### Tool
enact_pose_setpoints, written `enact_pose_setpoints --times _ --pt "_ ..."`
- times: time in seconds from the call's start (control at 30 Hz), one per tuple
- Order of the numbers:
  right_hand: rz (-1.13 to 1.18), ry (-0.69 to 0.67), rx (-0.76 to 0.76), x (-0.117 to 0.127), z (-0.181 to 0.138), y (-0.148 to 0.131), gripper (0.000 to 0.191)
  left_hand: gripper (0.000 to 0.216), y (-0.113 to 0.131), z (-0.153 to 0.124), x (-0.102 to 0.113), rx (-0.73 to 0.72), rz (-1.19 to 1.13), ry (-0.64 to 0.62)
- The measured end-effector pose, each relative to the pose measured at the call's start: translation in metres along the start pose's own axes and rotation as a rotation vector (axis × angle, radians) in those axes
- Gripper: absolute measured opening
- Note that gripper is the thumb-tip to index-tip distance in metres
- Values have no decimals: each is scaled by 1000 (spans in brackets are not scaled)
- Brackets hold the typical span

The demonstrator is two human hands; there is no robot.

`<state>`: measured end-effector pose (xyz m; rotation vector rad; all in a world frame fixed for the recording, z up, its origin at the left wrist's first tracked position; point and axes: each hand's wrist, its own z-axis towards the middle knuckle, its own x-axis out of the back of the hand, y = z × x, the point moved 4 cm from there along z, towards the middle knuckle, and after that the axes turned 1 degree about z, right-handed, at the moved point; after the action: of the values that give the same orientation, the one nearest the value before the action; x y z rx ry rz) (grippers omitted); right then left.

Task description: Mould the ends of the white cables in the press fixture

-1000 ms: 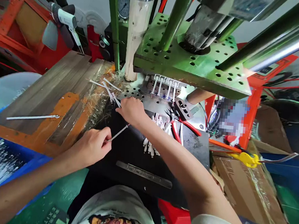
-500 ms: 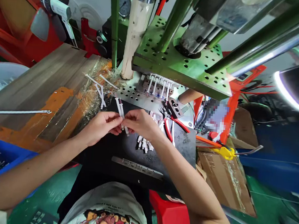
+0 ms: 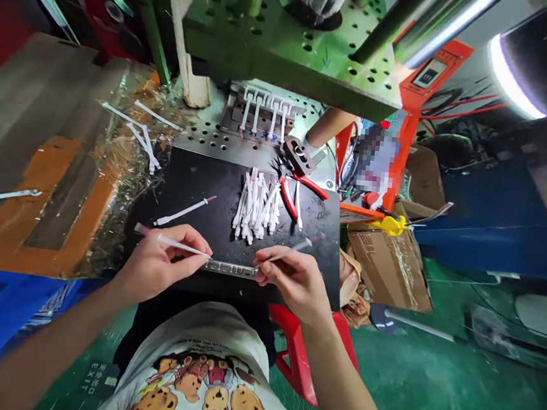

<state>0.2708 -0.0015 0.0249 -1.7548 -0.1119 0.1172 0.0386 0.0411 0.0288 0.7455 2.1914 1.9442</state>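
My left hand point(image 3: 160, 264) pinches a short white cable point(image 3: 181, 245), its tip at the left end of a slotted metal bar point(image 3: 231, 269). Opposite it, my right hand point(image 3: 295, 282) has thumb and fingers closed on another short white cable point(image 3: 286, 252), whose inner tip is at the bar's right end. The bar lies along the near edge of the black work surface point(image 3: 199, 179). A single white cable point(image 3: 181, 211) with a reddish wire end lies beyond my left hand. Behind the bar is a pile of similar cables point(image 3: 257, 207).
Red-handled pliers point(image 3: 288, 197) lie right of the pile, near a dark metal block point(image 3: 299, 156). Several white pieces hang at a metal mould point(image 3: 264, 118) under the green press plate point(image 3: 289, 72). White strips point(image 3: 142, 139) lie on the taped wooden board point(image 3: 14, 99) at left.
My hands have moved apart and nearer my body, each now with a cable at the metal bar. One cable now lies on the black surface. The view has shifted.
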Motion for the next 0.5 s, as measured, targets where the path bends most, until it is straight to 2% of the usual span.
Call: enact_pose_setpoints --times 0.07,0.13,0.2,0.33,0.5 --pt "-229 71 195 4 -16 4 6 3 2 -6 -6 -217 235 33" --pt "-427 101 390 2 -27 7 12 11 3 -11 -17 -442 358 16" --pt "-547 106 510 -4 -33 10 19 19 1 -12 -29 -589 391 -18" --pt "-730 73 598 -16 -37 8 20 24 -3 -11 -43 -674 431 -54" --pt "-858 45 611 -27 -38 9 18 20 6 -17 -46 -798 595 -88"
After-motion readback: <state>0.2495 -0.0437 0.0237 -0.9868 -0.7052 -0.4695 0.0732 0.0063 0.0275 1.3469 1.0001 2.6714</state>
